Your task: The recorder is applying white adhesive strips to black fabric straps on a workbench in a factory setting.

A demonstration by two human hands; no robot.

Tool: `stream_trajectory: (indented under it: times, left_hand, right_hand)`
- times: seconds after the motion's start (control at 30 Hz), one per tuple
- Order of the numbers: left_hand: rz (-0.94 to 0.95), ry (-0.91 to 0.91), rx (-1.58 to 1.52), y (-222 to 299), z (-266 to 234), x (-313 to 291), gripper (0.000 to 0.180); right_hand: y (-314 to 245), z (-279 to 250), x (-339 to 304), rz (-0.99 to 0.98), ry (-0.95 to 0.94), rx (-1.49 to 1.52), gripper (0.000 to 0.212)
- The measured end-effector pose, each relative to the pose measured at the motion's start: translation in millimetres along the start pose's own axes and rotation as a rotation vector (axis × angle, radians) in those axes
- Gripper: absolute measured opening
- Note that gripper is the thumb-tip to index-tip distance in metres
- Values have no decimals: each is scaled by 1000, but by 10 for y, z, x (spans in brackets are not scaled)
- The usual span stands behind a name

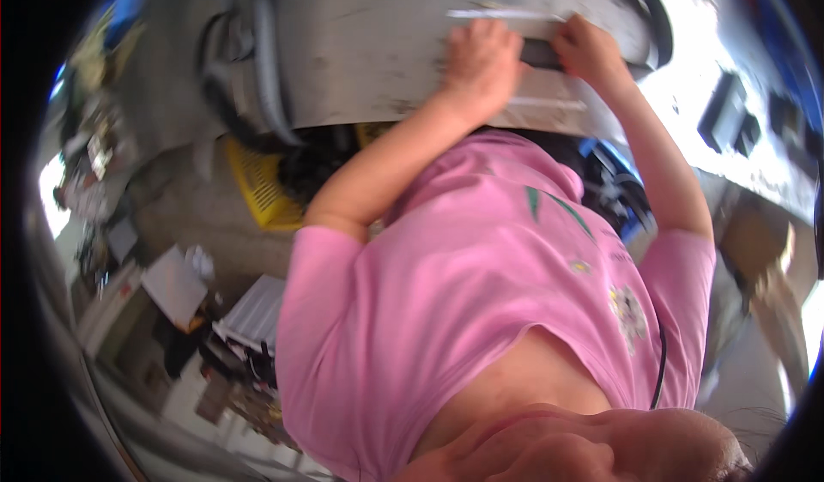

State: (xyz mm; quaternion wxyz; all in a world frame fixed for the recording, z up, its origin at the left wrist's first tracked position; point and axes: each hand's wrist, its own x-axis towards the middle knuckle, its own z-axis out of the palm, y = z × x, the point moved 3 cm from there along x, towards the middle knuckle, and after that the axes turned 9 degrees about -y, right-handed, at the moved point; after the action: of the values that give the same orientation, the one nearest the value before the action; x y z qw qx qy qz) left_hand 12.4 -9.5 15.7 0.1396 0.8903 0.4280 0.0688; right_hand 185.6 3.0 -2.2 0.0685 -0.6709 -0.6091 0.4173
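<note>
Both my arms reach up to a big grey curved machine panel (369, 44) at the top of the view. My left hand (481, 61) rests on the panel with its fingers curled just under a thin white strip (502, 14); blur hides whether it grips anything. My right hand (588, 48) is beside it, its fingers wrapped on the end of a short dark bar (539, 53) set in the panel. A second white strip (549, 103) lies below both hands. My pink shirt (481, 310) fills the middle of the view.
A grey ribbed hose (266, 61) curves down the panel's left side. Below it lies a yellow slatted crate (262, 186). White sheets (176, 284) and a white slatted part (253, 310) lie on the floor at left. Dark boxes (725, 109) stand at right, a blue object (614, 181) under the panel.
</note>
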Motion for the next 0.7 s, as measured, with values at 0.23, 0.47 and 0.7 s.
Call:
stream_trajectory:
  times: [0.23,0.47,0.7]
  left_hand:
    - [-243,-78,-740,-85,42,111,32]
    - [-513,-40,-1814,134,340,-66,26]
    - [-622,31,-1257,314,410,50,25]
  right_hand:
    - [-29,24,30,-112,63,-16,17]
    - [-48,75,40,-173,46,-41,17]
    - [256,106,190,-51,-46,-95,23]
